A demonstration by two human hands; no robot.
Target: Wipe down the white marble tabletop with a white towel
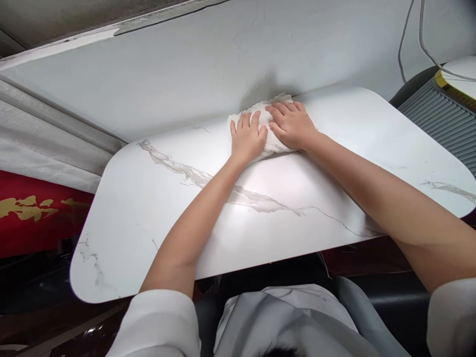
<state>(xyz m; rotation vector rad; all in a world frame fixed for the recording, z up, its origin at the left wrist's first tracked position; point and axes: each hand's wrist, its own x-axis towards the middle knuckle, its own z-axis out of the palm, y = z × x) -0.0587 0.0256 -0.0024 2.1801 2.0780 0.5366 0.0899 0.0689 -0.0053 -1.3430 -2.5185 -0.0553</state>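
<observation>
A crumpled white cloth (pixel 267 119) lies on the far edge of a white marble-patterned tabletop (pixel 148 208), against the wall. My left hand (pixel 246 139) presses flat on the cloth's left part, fingers stretched forward and close together. My right hand (pixel 292 124) lies on its right part, fingers extended toward the left and touching the left hand's fingertips. Both palms cover much of the cloth.
A pale wall (pixel 186 64) runs behind the table. A grey ribbed object (pixel 439 106) with cables above it stands at the right. A red cloth with gold pattern (pixel 33 213) hangs at the left. A dark floor shows below the table's near edge.
</observation>
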